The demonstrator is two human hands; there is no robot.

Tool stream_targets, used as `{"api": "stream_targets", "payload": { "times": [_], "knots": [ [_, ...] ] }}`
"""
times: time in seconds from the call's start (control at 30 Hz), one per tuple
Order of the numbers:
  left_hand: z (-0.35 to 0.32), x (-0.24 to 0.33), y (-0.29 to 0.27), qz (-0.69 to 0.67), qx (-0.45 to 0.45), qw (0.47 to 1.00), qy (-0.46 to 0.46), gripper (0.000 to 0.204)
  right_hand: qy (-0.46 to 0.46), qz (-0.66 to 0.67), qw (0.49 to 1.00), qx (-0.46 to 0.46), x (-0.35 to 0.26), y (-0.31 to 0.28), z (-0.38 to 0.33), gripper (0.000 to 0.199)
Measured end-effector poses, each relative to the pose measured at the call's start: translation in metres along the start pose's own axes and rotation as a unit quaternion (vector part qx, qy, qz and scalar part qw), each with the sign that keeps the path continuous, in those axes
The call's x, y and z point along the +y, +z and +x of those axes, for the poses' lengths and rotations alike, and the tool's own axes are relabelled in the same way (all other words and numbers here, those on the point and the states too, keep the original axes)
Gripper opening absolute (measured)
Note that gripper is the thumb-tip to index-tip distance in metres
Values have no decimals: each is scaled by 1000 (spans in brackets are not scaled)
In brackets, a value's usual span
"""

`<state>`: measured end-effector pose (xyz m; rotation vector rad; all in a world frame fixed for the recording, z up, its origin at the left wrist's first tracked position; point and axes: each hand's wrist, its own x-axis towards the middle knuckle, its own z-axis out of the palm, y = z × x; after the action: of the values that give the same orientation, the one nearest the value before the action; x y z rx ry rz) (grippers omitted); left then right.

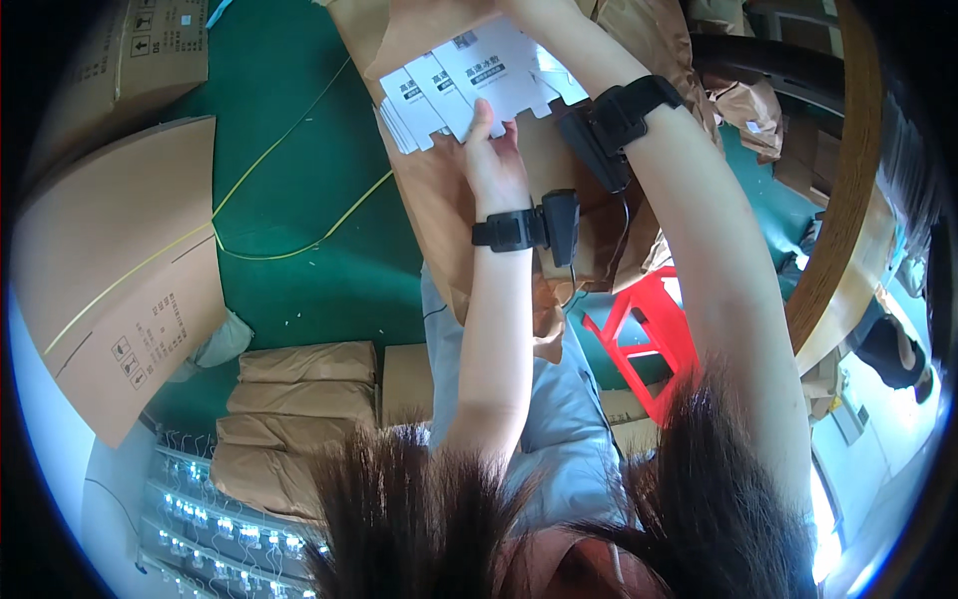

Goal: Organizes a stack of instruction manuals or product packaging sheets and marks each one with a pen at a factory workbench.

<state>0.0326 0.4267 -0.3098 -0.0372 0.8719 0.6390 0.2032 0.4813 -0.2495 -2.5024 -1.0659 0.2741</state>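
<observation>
My left hand (494, 165) grips a fanned stack of flat white cartons (484, 85) by its near edge, thumb on top and fingers underneath. The cartons have dark print and cut tabs along their edges. They lie within a large brown paper wrapping (434, 215) in front of me. Beyond the stack, my right hand (534, 12) reaches across at the top edge of the picture, next to a raised flap of the brown paper (429, 38). Its fingers are cut off there, so their grip does not show. Each wrist wears a black strap with a small device.
A flattened cardboard sheet (130, 270) and a cardboard box (150, 50) stand at left on the green floor (289, 190). Brown paper packages (299, 419) are stacked lower left. A red plastic stool (654, 344) stands at right, near a curved wooden edge (838, 200). Yellow strapping (329, 235) loops across the floor.
</observation>
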Motion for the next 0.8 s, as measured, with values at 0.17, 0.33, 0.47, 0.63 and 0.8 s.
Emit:
{"api": "stream_targets", "payload": {
  "times": [0.17, 0.33, 0.47, 0.63, 0.8],
  "knots": [
    [1, 15, -13, 28, -6, 999, -20, 49, -25, 16, 1000, -4, -14, -10, -18, 16],
    [-22, 62, -20, 194, 116, 973, -31, 31, 57, 170, 984, 15, -6, -19, -53, 32],
    [-11, 79, -31, 352, 71, 929, 84, 23, 29, 180, 965, 191, -17, 1, -128, 51],
    [9, 85, -22, 369, 23, 920, 134, 24, 117, 172, 949, 238, -17, 4, -173, 61],
    [25, 103, -16, 366, 13, 929, 50, 24, 191, 272, 917, 219, 21, 22, -171, 61]
  ]
}}
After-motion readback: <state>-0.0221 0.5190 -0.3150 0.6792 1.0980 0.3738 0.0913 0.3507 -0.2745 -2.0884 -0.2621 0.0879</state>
